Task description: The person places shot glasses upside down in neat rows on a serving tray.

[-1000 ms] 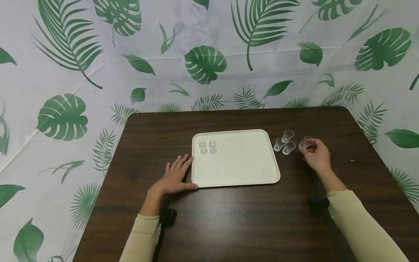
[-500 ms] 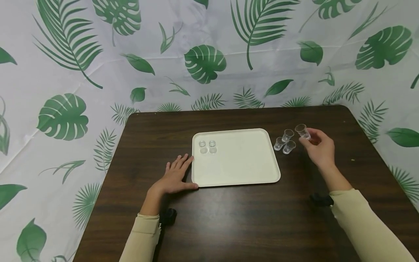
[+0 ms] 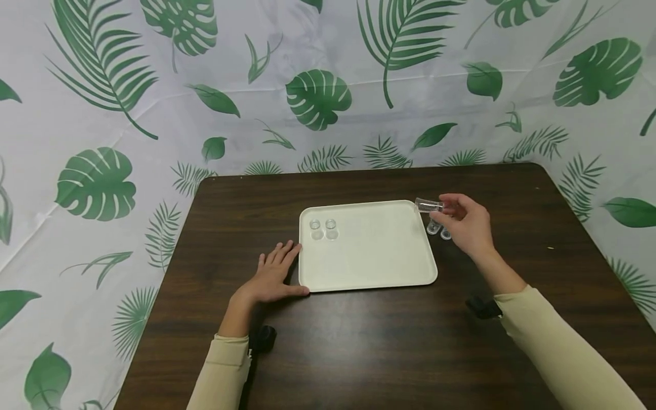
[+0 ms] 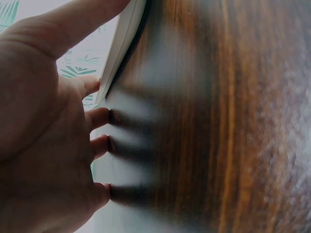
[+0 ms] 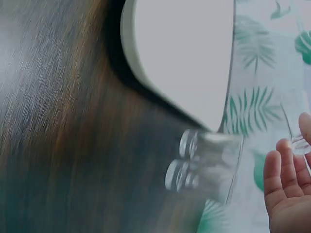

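Moved toward the tray (image 3: 369, 273) — two cups (image 3: 324, 228) inside — right hand (image 3: 463, 225) pinches a cup (image 3: 427, 205); left hand (image 3: 271, 276) flat.

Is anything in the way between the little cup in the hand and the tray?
Nothing visible. The right hand holds the cup tipped sideways at the tray's far right corner. The tray's only cups sit far-left.

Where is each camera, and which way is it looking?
Head: worn on the head, looking down at the dark wooden table, both hands and sleeves.
Left wrist: looks along the flat left hand beside the white plastic tray.
Right wrist: looks past right hand fingertips at small clear plastic cups.
Shared: all show the tray and table.
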{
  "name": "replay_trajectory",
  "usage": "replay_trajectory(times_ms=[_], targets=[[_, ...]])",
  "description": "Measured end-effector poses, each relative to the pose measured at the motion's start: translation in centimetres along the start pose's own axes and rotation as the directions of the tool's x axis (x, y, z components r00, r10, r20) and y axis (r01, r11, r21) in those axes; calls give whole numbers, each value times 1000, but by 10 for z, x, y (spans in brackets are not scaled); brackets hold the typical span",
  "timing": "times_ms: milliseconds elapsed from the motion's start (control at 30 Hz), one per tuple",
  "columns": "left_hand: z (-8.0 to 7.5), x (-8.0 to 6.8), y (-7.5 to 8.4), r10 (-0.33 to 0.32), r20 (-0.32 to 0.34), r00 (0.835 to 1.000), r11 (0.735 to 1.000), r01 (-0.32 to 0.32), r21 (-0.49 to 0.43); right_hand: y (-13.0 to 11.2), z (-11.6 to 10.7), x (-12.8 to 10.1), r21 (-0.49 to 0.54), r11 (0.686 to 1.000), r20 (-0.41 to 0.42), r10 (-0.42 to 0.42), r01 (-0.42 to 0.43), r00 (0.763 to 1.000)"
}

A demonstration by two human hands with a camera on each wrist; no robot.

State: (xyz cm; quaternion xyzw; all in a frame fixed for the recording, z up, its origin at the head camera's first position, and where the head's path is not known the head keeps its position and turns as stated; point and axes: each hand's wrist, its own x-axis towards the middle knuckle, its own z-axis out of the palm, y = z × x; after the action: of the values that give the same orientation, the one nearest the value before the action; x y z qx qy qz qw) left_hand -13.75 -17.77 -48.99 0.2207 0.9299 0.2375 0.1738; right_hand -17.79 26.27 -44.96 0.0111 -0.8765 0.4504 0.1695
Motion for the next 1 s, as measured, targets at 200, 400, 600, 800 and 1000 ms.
replay_trajectory(times_ms=[200,400,600,800,1000], targets=[[0,1,-1,5,-1,1000,1000,-5,5,-13,26,2,-4,1000,55,-27,28,998],[1,2,-1,2,1,1000,1000,-2,3,-24,57,-1,3,998,144,-67,68,987],[1,1,-1,-2,6,1000,1000,2,2,-33,90,-7,-9,989,205,-142,147,968],[1,1,-2,-3,3,1000,1000,3,-2,-39,118,-5,6,976,213,-213,217,953],[1,2,-1,-1,1,1000,1000,1,-9,-45,135,-3,-8,971,254,-227,237,940]])
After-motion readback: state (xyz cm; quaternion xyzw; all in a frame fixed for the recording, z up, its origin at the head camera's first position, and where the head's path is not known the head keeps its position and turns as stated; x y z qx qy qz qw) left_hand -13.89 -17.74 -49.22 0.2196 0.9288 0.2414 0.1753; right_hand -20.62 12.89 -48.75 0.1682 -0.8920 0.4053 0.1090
